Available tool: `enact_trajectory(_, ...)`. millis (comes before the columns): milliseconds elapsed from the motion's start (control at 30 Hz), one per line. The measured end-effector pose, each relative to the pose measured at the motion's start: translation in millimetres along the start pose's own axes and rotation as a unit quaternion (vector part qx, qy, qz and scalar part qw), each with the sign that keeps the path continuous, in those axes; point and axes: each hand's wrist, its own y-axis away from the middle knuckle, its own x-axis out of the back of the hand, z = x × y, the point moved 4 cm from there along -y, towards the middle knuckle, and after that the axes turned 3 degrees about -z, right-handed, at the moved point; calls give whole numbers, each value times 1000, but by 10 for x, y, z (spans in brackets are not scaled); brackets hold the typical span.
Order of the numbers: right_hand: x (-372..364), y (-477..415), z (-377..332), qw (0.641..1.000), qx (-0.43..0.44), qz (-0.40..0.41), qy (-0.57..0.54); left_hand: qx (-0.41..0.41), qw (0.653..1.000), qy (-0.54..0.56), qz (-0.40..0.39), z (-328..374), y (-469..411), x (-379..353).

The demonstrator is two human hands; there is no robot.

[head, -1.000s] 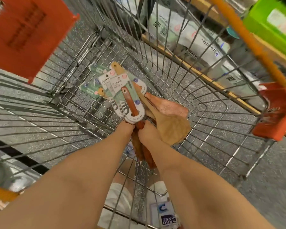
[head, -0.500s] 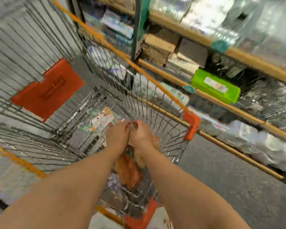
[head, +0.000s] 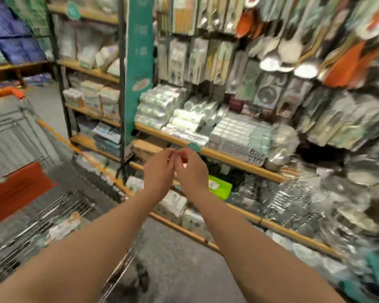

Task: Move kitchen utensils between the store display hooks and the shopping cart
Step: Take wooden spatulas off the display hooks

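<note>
Your left hand [head: 160, 171] and right hand [head: 192, 171] meet fingertip to fingertip in front of the shelves, pinching something small and reddish between them; blur hides what it is, so whether either hand truly grips cannot be told. The carded utensils [head: 64, 226] lie flat on the wire floor of the shopping cart [head: 26, 136], low on your left, well apart from both hands. Open grey floor [head: 179, 267] runs between cart and wooden shelf edge [head: 228, 156], and smeared ladles and spatulas hang on the display hooks [head: 293, 49] up right.
</note>
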Motion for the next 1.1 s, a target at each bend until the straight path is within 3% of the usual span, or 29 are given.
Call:
enact_trajectory(233,1740,-296,224,992,14,126,12,-124,992,38,-1,1732,-469,-482)
enact_trajectory(533,3514,-899,993,958,27,281,58,-292,951,101,-30,3403,-1149,-1631)
enact_trajectory(933,5682,-2060,2172,923,-29,359,134,-380,919,62,-79,5138,-2233,-3486)
enact_trajectory(1100,6119,-2632,2502,932,-7,329,154,-337,939,52,-35,5365,-2649,-3905)
